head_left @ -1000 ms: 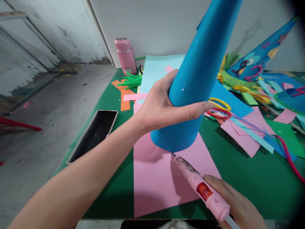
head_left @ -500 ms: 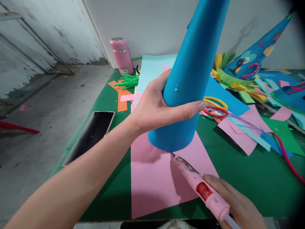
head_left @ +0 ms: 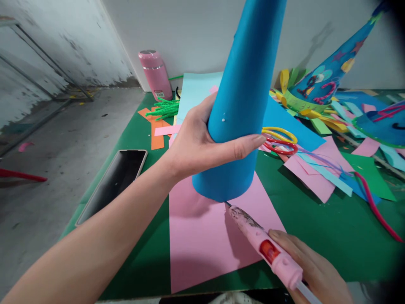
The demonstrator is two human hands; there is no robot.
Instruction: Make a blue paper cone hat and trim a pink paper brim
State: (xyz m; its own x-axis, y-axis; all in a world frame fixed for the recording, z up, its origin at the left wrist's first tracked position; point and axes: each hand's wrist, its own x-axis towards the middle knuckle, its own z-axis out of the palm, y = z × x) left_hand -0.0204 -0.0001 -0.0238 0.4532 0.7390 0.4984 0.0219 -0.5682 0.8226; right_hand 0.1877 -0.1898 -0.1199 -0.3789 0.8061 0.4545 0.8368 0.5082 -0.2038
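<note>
A tall blue paper cone (head_left: 245,88) stands over a pink sheet of paper (head_left: 202,249), tilted a little to the right, its tip cut off by the top edge. My left hand (head_left: 202,141) is closed around its lower half, thumb across the front and the other fingers hidden behind. My right hand (head_left: 313,261) grips a pink hot glue gun (head_left: 253,232) with a clear glue stick out of its back end. The nozzle is at the cone's bottom rim; whether it touches the paper or the rim I cannot tell.
A phone (head_left: 114,181) lies at the left table edge, near green pipe cleaners (head_left: 164,109) and a pink bottle (head_left: 155,76). On the right are a decorated blue cone hat (head_left: 332,76), paper scraps (head_left: 316,173), yellow and red rings (head_left: 280,141) and a red pipe cleaner (head_left: 376,207).
The whole view has shifted slightly, so most things sit further left. The cone stands a little more upright. Both hands keep their holds, and the nozzle stays at the cone's rim.
</note>
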